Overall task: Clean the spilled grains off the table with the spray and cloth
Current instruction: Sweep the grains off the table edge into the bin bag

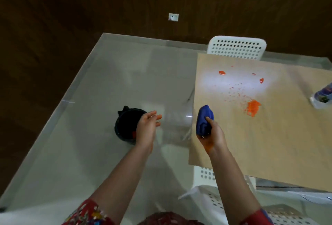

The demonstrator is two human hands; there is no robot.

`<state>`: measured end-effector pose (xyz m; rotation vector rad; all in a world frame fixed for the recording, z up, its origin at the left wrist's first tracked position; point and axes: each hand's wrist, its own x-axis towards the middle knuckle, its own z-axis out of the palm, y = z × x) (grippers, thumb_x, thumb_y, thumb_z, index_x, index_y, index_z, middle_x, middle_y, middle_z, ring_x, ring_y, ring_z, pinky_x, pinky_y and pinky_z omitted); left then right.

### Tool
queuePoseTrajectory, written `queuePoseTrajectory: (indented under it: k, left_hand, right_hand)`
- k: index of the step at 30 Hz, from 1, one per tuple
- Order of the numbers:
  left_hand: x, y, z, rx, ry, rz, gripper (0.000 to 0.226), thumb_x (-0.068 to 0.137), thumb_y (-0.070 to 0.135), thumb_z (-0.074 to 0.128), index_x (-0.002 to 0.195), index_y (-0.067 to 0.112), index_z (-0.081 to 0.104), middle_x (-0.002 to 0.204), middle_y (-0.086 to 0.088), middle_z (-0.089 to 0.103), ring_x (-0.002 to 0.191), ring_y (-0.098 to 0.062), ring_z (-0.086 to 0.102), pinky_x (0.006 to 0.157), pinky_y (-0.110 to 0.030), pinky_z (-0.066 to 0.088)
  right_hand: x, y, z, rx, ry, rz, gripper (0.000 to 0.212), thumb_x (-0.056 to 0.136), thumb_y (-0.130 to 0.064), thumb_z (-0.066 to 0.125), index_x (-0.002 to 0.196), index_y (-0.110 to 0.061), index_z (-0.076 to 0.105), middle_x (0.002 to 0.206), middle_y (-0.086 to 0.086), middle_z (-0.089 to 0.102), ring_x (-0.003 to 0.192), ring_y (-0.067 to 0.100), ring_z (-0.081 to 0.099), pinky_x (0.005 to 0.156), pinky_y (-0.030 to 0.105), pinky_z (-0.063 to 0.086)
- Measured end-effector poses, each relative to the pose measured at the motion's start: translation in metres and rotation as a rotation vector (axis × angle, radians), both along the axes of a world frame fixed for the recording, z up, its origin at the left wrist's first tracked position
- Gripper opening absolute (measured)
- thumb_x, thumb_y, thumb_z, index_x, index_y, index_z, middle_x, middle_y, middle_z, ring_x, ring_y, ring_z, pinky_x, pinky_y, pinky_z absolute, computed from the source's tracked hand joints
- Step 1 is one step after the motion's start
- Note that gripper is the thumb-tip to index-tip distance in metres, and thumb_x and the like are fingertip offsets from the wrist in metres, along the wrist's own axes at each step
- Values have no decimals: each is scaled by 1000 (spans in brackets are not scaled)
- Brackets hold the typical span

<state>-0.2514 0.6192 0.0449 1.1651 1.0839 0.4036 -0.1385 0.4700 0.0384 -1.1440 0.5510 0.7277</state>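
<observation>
right hand (212,131) gripping cloth (204,119), left hand (146,127) open

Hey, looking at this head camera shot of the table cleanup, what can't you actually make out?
- Bottle: cut off by the right edge; its top and label are unreadable.
- Bin: the left hand covers part of its opening, and the dark liner hides the contents.
- Cloth: bunched in the right hand; the palm hides its lower part.
- Grains: blurred, single grains too small to tell apart.
</observation>
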Motion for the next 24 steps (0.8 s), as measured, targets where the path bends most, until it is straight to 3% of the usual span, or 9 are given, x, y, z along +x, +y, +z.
queuePoseTrajectory:
  k: [4, 12, 18, 24]
  left_hand:
    - [-45, 53, 1, -46, 40, 79, 21, 100, 13, 46, 118, 15, 56, 110, -1, 64, 99, -19, 61, 79, -27, 40]
    - [-65, 142, -46, -108, 155, 129, 22, 100, 17, 47, 120, 14, 56, 111, -2, 64, 96, -20, 62, 83, -31, 40]
    - [-48, 224, -95, -94, 249, 59, 25, 98, 17, 49, 121, 11, 58, 112, -2, 66, 94, -17, 62, 77, -28, 41]
    - [-30, 315, -139, -106, 369, 10, 22, 97, 16, 48, 116, 13, 58, 110, -2, 64, 101, -21, 62, 66, -23, 40]
  right_hand:
    - [-34, 62, -4, -64, -29, 137, 12, 96, -15, 55, 108, -13, 52, 95, 7, 59, 80, 19, 58, 63, 32, 48]
    - [-53, 148, -33, -161, 38, 248, 9, 96, -16, 57, 103, -19, 54, 99, 3, 59, 88, 21, 59, 65, 34, 49]
    - [-33, 229, -70, -281, 35, 326, 14, 98, -15, 54, 111, -16, 49, 95, 4, 57, 82, 18, 58, 74, 37, 51]
    - [-11, 317, -108, -349, 128, 315, 28, 97, -16, 55, 125, -12, 50, 116, 12, 55, 91, 23, 58, 59, 32, 48]
